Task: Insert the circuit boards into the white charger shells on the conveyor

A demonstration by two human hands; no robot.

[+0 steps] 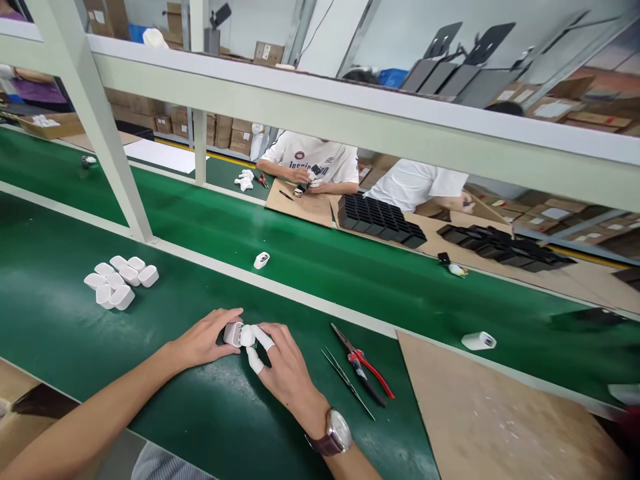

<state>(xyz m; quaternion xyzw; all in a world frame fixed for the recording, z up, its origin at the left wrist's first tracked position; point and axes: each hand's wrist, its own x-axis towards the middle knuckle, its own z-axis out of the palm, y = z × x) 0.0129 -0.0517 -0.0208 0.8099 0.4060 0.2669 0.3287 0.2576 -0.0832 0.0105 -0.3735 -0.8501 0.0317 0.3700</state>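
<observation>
My left hand (206, 340) grips a small white plastic housing (233, 334) between thumb and fingers, its open end turned to the right. My right hand (280, 360), with white covers on thumb and forefinger, pinches a round white part (247, 335) at that open end. A bit of green shows beside the round part; its kind is too small to tell. To the right of my right hand lie metal tweezers (347, 383) and long-nose pliers (363, 363) with red and black handles. Several white housings (117, 280) stand in a cluster to the left.
Beyond a pale rail (280, 290) runs a green conveyor belt (200, 227) carrying white units (261, 260). A cardboard sheet (490, 407) covers the bench at right. A slanted frame post (100, 127) rises at left. Across the belt, co-workers sit near black trays (380, 219).
</observation>
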